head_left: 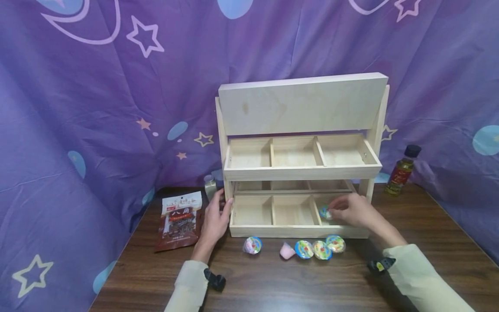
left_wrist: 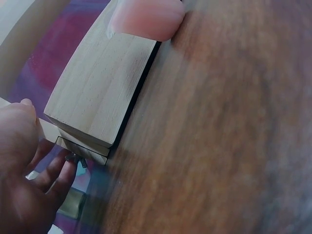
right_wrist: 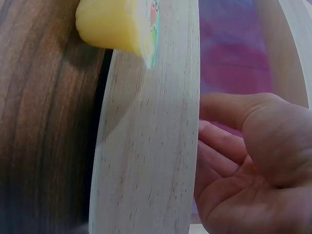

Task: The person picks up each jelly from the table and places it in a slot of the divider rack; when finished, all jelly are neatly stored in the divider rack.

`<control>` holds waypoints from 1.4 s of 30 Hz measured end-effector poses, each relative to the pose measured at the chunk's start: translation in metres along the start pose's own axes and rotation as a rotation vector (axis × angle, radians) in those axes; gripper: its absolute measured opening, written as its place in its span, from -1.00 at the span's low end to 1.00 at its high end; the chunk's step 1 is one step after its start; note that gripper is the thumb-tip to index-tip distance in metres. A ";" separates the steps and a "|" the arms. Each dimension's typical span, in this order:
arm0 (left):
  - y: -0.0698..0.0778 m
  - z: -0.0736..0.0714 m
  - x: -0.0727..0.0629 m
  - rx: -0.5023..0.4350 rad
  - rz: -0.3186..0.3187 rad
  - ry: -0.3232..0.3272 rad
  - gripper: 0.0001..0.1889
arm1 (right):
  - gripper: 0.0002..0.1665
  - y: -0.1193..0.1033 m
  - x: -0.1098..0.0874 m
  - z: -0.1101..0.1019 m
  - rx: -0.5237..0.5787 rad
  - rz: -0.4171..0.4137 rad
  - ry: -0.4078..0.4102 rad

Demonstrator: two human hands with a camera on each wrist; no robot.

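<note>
Person seated at a dark wood table (head_left: 273,281) facing a two-tier wooden rack (head_left: 300,173) w/ three compartments per tier; right hand (head_left: 352,210) reaches into the lower tier's right compartment, fingers curled round a small jelly cup (head_left: 324,212) w/ a blue-rimmed printed lid, cup low inside that compartment, touching or just above its floor (can't tell which); left hand (head_left: 215,216) rests against the rack's lower left corner, fingers fairly straight, grasping nothing, steadying the frame; five more jelly cups (head_left: 304,249) sit in a loose row on the table just in front of the rack, one pink cup tipped over; a spice packet (head_left: 180,221) lies left of the rack, a small oil bottle (head_left: 401,171) stands well to the right; risks, as judged: cup may land tilted on release and roll; withdrawing wrist or sleeve may catch the front wall or knock the cups just in front; rack could slide if left hand lets go.
</note>
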State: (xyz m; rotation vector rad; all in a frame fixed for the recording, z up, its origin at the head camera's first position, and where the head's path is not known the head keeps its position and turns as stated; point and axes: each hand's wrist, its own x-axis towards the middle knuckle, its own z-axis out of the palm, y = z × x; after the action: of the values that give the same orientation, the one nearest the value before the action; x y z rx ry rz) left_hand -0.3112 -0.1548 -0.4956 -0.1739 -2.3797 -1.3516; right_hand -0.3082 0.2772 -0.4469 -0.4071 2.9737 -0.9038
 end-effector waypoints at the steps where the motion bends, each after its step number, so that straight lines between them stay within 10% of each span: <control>1: 0.000 0.000 0.000 -0.001 -0.002 0.000 -0.49 | -0.75 0.001 0.000 0.000 0.006 0.001 0.001; 13: -0.003 0.001 0.000 -0.016 -0.006 -0.001 -0.50 | -0.81 -0.001 -0.013 -0.001 -0.135 -0.102 0.195; 21: -0.003 0.001 0.001 -0.021 0.006 0.005 -0.50 | -0.76 -0.009 -0.038 0.006 -0.098 -0.405 0.395; 30: -0.004 0.001 0.000 -0.030 0.022 -0.007 -0.48 | -0.58 -0.008 -0.066 0.017 -0.022 -0.576 0.203; 42: 0.000 -0.002 0.001 -0.059 0.065 -0.071 -0.45 | -0.51 -0.019 -0.082 0.014 -0.308 -0.351 0.026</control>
State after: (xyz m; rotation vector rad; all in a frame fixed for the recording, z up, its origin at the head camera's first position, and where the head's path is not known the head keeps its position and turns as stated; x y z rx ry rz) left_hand -0.3118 -0.1563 -0.4943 -0.3177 -2.3718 -1.4081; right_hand -0.2228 0.2748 -0.4538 -0.9534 3.1252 -0.4561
